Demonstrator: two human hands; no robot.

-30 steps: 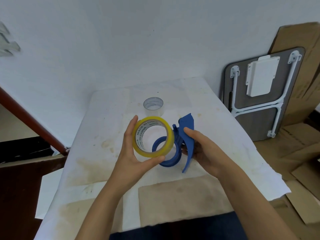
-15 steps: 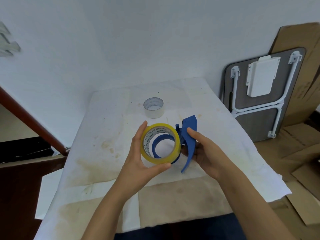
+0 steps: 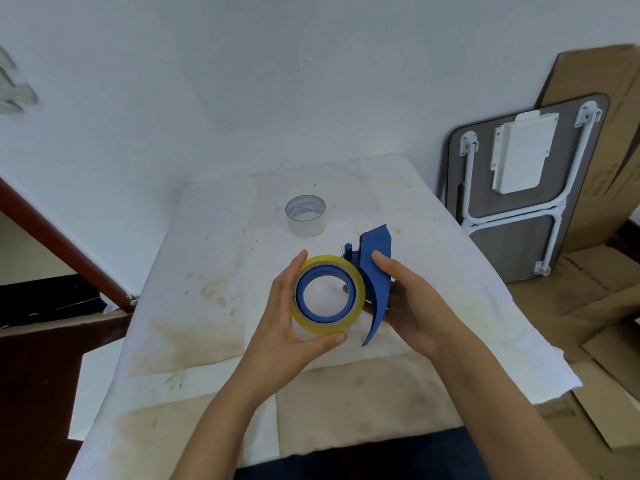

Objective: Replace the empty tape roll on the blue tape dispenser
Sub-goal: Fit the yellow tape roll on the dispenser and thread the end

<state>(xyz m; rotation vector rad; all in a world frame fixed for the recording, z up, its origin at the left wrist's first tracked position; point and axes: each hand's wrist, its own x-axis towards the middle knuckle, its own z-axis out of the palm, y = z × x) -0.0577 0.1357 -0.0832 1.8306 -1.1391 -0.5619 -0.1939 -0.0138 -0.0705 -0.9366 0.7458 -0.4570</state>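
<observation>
Bright, even, diffuse daylight, soft faint shadows under the hands, no glare, white wall (image 3: 242, 81) slightly bluish, wide-angle bending at the edges, folded table (image 3: 526, 188) leaning curved, mild softness throughout

My left hand (image 3: 287, 317) is raised in front of me, palm turned rightward, fingers curled up over the top and thumb hooked under the bottom of the round yellow roll of tape (image 3: 329, 293) — a firm pinch around its rim. My right hand (image 3: 412, 306) sits just beside it, thumb pressed flat on the face of the blue plastic tape dispenser (image 3: 375, 271), fingers wrapped behind it. Both bare forearms reach up from the lower edge — angled toward each other.
</observation>
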